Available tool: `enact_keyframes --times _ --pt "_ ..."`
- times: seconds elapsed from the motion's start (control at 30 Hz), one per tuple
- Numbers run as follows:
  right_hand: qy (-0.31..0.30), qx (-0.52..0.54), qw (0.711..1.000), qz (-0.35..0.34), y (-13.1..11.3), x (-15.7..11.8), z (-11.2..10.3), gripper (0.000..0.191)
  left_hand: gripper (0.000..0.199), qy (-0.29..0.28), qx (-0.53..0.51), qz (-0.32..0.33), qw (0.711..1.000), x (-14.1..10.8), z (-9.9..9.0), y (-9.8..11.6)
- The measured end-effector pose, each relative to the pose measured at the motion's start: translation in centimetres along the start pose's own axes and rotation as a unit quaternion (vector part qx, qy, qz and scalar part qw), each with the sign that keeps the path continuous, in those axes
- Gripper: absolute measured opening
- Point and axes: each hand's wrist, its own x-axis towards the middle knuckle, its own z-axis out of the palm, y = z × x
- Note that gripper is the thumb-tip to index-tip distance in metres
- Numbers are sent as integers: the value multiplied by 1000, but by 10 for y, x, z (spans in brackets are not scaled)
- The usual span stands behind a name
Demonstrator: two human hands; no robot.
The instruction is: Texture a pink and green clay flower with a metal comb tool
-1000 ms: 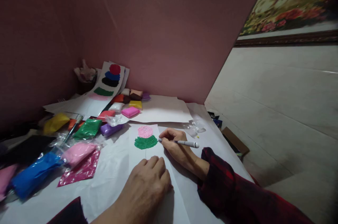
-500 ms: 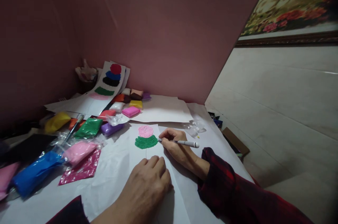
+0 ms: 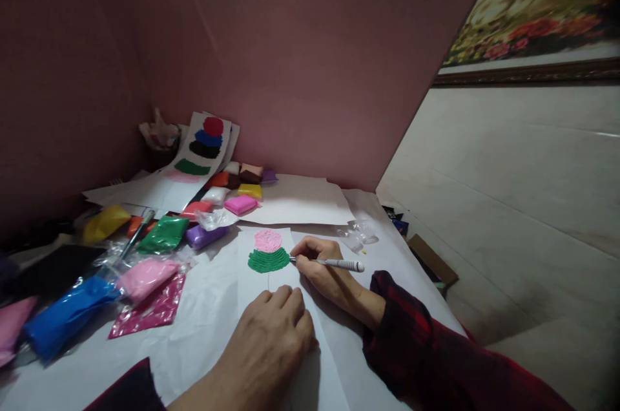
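Note:
My right hand (image 3: 327, 269) is closed round a pen (image 3: 343, 264) with a grey-and-white striped barrel and white end. Its tip meets the right edge of a green ridged clay shape (image 3: 268, 260). Just above that shape sits a round pink textured clay piece (image 3: 268, 241). Both are on a narrow white paper (image 3: 249, 291), and a thin drawn line runs down below the green. My left hand (image 3: 274, 333) rests palm down on the lower part of this paper, fingers slightly bent and holding nothing; its fingertips are partly hidden.
Clay packets lie at the left, among them green (image 3: 163, 234), purple (image 3: 206, 236), pink (image 3: 146, 278) and blue (image 3: 70, 317). Behind them leans a paper with coloured clay shapes (image 3: 192, 167). White sheets (image 3: 305, 201) lie at the back, with clear plastic scraps (image 3: 358, 233) on the right.
The pen's rear end has dipped very slightly. My left hand, the paper and the clay shapes look the same, apart from a tiny shift of the view.

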Motion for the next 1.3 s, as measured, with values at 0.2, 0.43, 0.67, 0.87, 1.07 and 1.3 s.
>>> enact_keyframes --times 0.2,0.43,0.67,0.87,1.07,1.3 --pt "-4 8 1000 -5 2 0 1 16 6 -10 -8 -8 1000 1 2 0" --pt "-8 11 1000 -4 0 0 1 14 4 -18 -1 -5 1000 0 1 1" --pt "5 34 999 24 -3 -1 0 16 6 -17 -7 -7 1000 1 0 1" --pt "10 29 999 22 -3 -1 1 16 7 3 2 -3 1000 -1 2 1" --pt "10 40 998 37 -5 -1 1 14 7 -20 -4 -5 1000 1 -1 1" --pt "-3 10 1000 12 -1 1 1 15 7 -10 -2 -3 1000 1 0 1"
